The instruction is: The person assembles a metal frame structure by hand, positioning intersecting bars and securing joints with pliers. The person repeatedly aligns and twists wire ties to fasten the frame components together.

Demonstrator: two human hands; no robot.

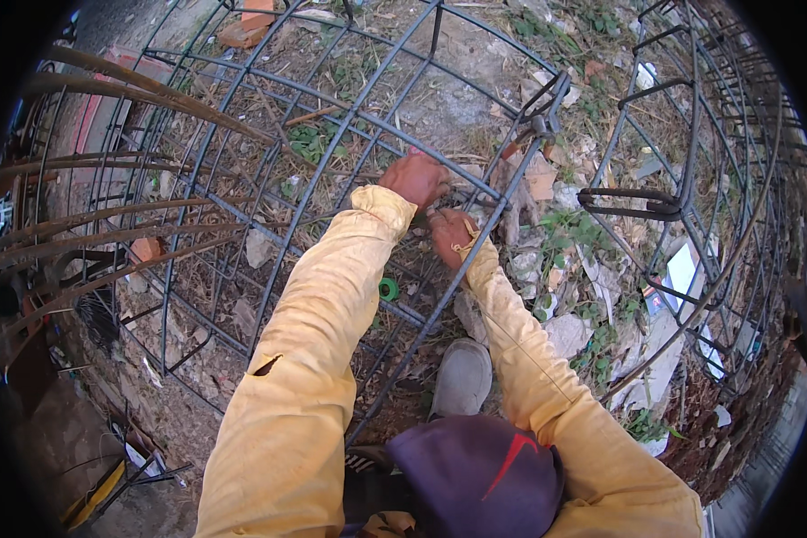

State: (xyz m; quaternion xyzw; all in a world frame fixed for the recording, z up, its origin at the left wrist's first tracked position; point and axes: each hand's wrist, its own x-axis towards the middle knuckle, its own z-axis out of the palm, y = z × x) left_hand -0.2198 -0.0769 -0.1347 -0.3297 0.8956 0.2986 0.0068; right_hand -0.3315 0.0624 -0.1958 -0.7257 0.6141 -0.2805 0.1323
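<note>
Rebar cage (332, 143) seen lying on rubble-strewn ground, curved bars arching under and around both arms. Left hand (414, 179) placed at bar crossing near cage centre, fingers curled down onto bar. Right hand (451, 235) set just beside it, touching or nearly so, fingers bent inward at same crossing; exact pinch cannot be told. Both sleeves yellow. Green ring (388, 289) spotted below hands, between forearms. Grey shoe (463, 377) planted inside cage. Brick pieces (247, 27) noted at far edge.

Yellow sleeves (332, 296), dark grey rebar cage (350, 117), green ring (388, 289).
</note>
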